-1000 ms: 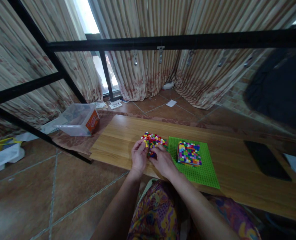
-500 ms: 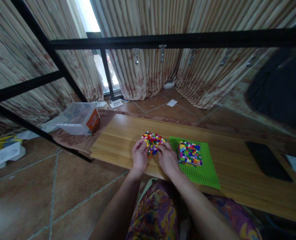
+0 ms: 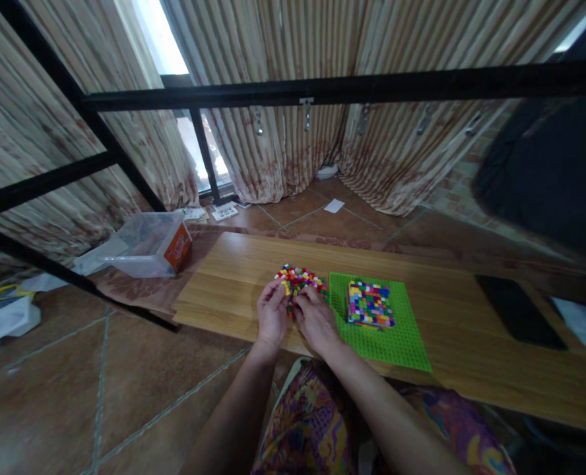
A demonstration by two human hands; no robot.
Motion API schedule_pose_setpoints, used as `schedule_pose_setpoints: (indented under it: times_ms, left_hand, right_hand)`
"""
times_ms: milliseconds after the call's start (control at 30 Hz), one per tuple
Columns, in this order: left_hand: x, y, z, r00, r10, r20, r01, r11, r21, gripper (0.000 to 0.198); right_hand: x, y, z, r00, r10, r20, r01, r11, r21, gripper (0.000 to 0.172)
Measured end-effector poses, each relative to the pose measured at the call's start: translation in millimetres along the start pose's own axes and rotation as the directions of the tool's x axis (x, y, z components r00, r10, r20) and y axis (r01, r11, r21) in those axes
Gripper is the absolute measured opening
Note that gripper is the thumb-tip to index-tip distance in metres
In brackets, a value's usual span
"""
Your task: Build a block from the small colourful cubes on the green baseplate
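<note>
Yellow bricks (image 3: 286,288) are pinched in the left grip (image 3: 272,315); the pile (image 3: 300,276) is partly covered by the right grip (image 3: 317,322), whose hold cannot be told.

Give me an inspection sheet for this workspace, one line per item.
Surface: wood-grain table.
Work pieces: loose coloured bricks in a pile; built brick block on a green baseplate.
Clutter: dark flat object on the table's right part; see-through bin with an orange label beyond its left end.
Grips: left grip pinches yellow bricks; right grip is at the pile, hold unclear.
Cables: nothing seen for certain; lower right is dark.
Surroundings: black metal frame, striped curtains, tiled floor.
</note>
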State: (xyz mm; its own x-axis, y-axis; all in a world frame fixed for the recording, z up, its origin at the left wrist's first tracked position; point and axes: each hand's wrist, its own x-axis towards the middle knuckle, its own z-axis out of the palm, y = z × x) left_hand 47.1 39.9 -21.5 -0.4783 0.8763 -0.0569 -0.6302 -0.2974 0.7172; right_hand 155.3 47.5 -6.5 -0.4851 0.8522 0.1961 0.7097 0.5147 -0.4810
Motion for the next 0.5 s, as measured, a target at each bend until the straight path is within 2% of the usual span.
schedule_pose_setpoints:
  times_ms: [233,400,500]
  left_hand:
    - [3.4,0.0,-3.3,1.000,0.003,-0.020,-0.002,0.998,0.058,0.020]
    - [3.6,4.3,0.3,1.000,0.008,0.001,-0.008,0.996,0.094,0.019]
    - [3.2,3.8,2.0,1.000,0.027,-0.006,-0.027,0.993,0.117,0.019]
  right_hand:
    - [3.4,-6.2,-4.3,0.995,-0.009,-0.097,0.016,0.998,0.062,0.012]
    - [1.4,-7.7,-37.1,0.972,0.042,-0.229,0.022,0.964,0.267,0.013]
    - [-4.5,6.4,-63.6,0.950,0.098,-0.297,-0.006,0.955,0.297,0.014]
